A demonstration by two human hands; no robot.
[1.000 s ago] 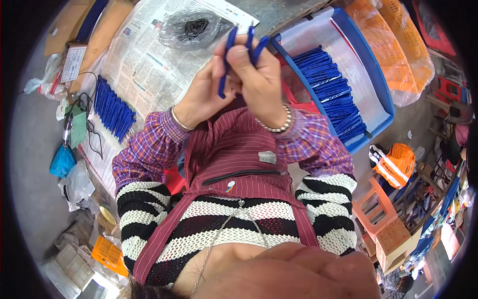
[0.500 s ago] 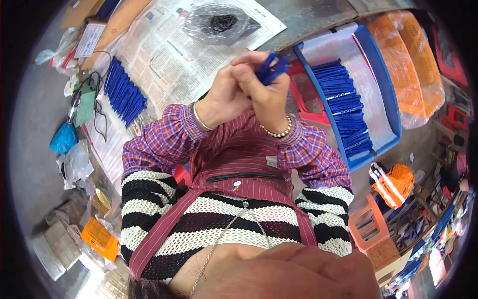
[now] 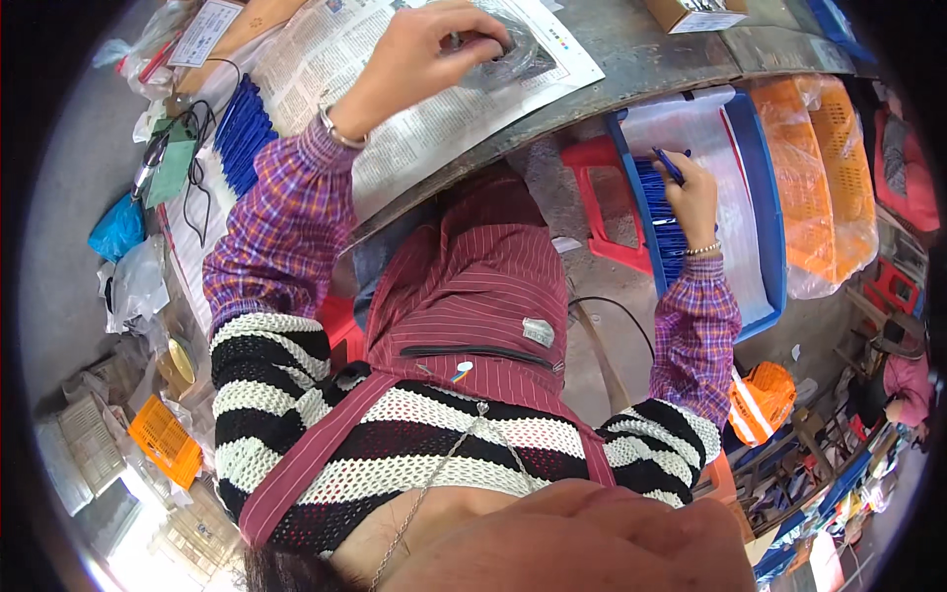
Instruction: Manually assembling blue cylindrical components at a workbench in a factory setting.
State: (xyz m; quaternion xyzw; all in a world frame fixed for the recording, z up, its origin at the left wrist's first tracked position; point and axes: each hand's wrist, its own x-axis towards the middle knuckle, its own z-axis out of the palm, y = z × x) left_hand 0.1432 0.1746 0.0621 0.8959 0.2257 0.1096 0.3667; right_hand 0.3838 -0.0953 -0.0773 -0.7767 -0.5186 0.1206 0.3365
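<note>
Pinching a blue stick (image 3: 668, 166) over the blue tray (image 3: 774, 266), my right hand (image 3: 696, 200) angles forward while my left hand (image 3: 419, 61) curls at the clear bag (image 3: 526, 57), its grip too hidden to tell.

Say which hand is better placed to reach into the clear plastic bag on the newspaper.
Left, most likely: the left hand is at the clear plastic bag, while the right hand is farther off, over the blue tray, and holds a blue pen-like piece.

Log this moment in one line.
left hand: fingertips at clear plastic bag; right hand: holding blue stick over blue tray; newspaper: under bag
</note>
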